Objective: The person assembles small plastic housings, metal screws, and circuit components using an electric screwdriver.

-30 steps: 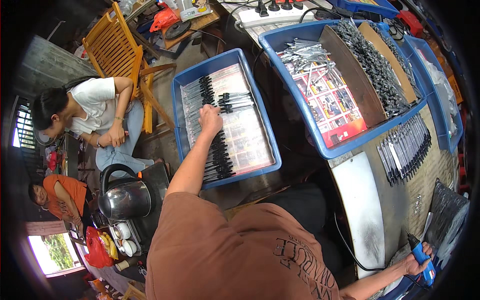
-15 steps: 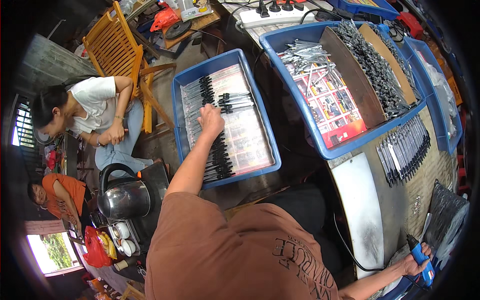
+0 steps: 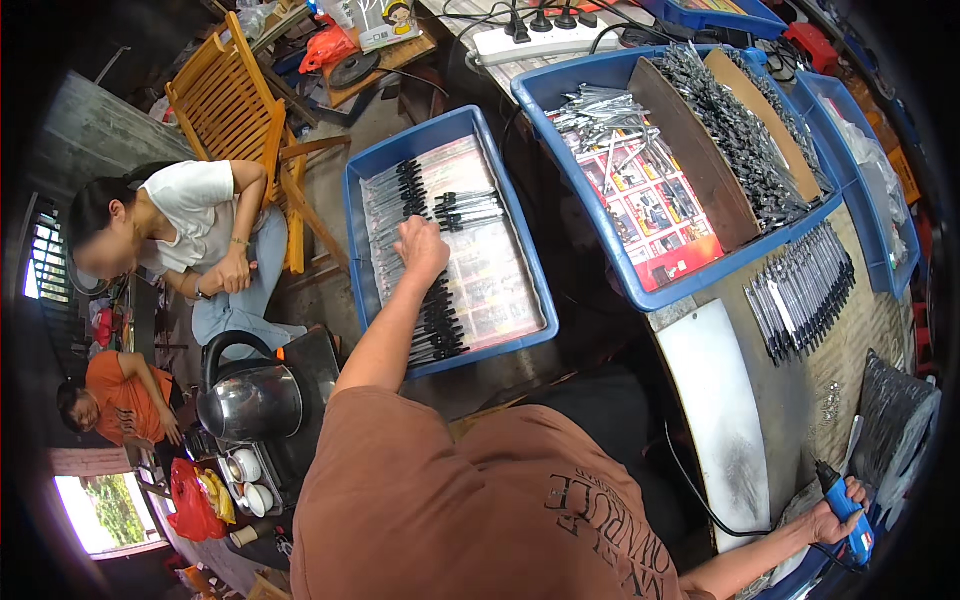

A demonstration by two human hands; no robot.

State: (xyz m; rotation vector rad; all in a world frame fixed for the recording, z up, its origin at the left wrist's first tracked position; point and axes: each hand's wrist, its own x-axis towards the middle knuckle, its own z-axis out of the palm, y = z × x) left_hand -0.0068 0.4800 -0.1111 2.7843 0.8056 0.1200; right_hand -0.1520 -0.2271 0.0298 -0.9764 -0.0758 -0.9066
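My left hand (image 3: pixel 423 246) reaches down into a blue tray (image 3: pixel 535 262), over a long row of clear pens (image 3: pixel 432 325) with black ends. Its fingers are bent and closed at the row; the fingertips and anything between them are hidden. Just right of the hand lies a small separate group of pens (image 3: pixel 468 210), on the tray's printed paper lining. At the lower right, my right hand (image 3: pixel 838 520) is wrapped round a blue corded electric screwdriver (image 3: pixel 848 508), its black nose pointing up and left.
A larger blue bin (image 3: pixel 640 292) holds loose pen parts, with cardboard dividers (image 3: pixel 700 150). More pens (image 3: pixel 800 292) lie in a row on the workbench (image 3: pixel 775 410). A power strip (image 3: pixel 548 40) stands behind. To the left are a kettle (image 3: pixel 255 400), a wooden chair (image 3: pixel 232 100) and two people.
The view has shifted slightly. My left hand stays at the row of pens, and my right hand keeps the screwdriver at the bench. The person in orange has moved an arm.
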